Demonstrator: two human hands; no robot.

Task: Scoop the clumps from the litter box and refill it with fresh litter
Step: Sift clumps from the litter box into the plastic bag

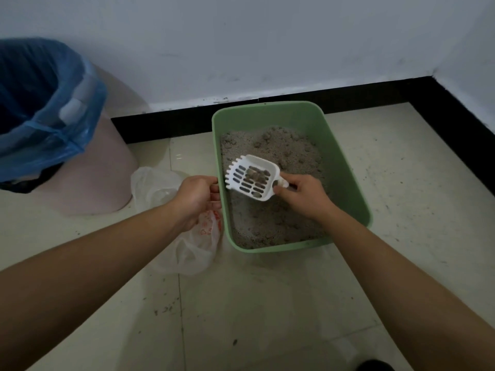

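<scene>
Your R hand [302, 196] grips scoop [251, 178] handle. Scoop sits over litter box [345, 167] centre w/ clumps [257, 175] aboard, teeth pointing at box's L rim. Your L hand [195, 199] grips that rim. Bag [192, 247] lies just outside it, bin [48, 116] further L: load prob. goes leftward.

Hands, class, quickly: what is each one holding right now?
Left hand: fingers curled round the left rim of the green litter box.
Right hand: grips the white scoop by its handle; clumps lie in it.
</scene>
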